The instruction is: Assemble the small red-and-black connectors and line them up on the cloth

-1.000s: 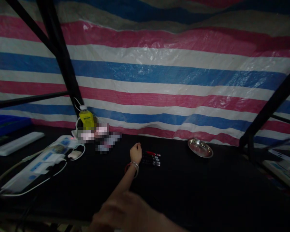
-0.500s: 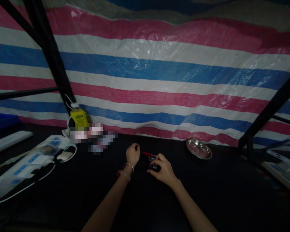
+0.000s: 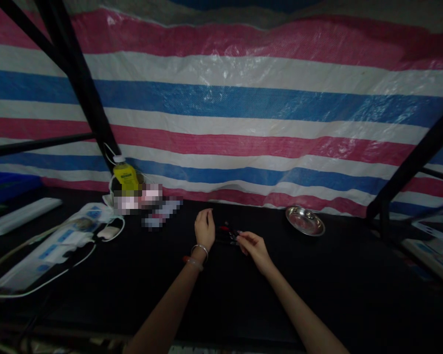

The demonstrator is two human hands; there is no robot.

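Note:
Several slender dark items that look like pens, one with a red part, lie together on the black tabletop. They are dim, and their exact kind is hard to make out. At their left ends stands my left hand, on its edge with fingers extended and holding nothing I can see. A bangle and a beaded bracelet circle that wrist. My right hand is at their right ends, thumb and fingertips pinched on the end of one dark pen-like item. The fingers partly hide that end.
A shiny metal dish sits at the back right. On the left are a power strip with cables, a white bar, a yellow bottle and blurred packets. Black frame posts and a striped sheet stand behind.
My right hand's fingers have drawn together into a pinch at the right ends of the items. My left hand's fingers have straightened forward. The camera view has shifted slightly.

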